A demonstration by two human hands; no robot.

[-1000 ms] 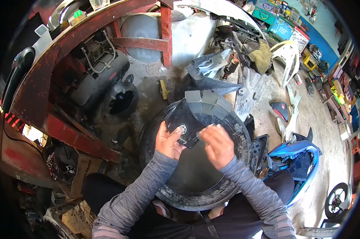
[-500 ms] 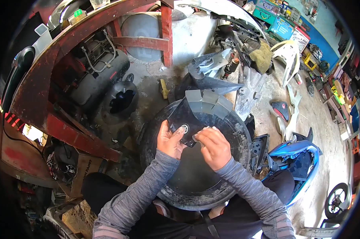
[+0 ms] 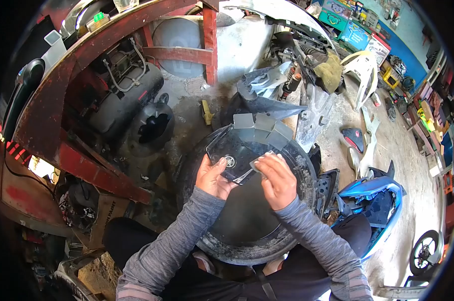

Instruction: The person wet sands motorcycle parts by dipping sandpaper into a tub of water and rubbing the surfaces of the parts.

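My left hand (image 3: 214,179) grips the lower left edge of a glossy black panel (image 3: 237,146) with a round silver emblem (image 3: 230,161). The thumb lies beside the emblem. At the panel's right edge, my right hand (image 3: 276,176) pinches a small greyish piece (image 3: 256,163) whose kind I cannot make out. Both hands are above a round black tub or tyre-like ring (image 3: 300,185) between my legs. Several grey square sheets (image 3: 263,129) lie fanned out on its far rim, just behind the panel.
A red wooden bench (image 3: 99,173) and a grey tank (image 3: 129,103) stand at the left. Beyond the ring is a dark plastic fairing (image 3: 267,108). On the right lie a blue fairing (image 3: 395,210), a white frame piece (image 3: 362,75) and a wheel (image 3: 425,252).
The panel has tilted flatter, with a bright reflection now on its lower edge. My right hand moved in to the panel's lower edge, then slightly back up and right.
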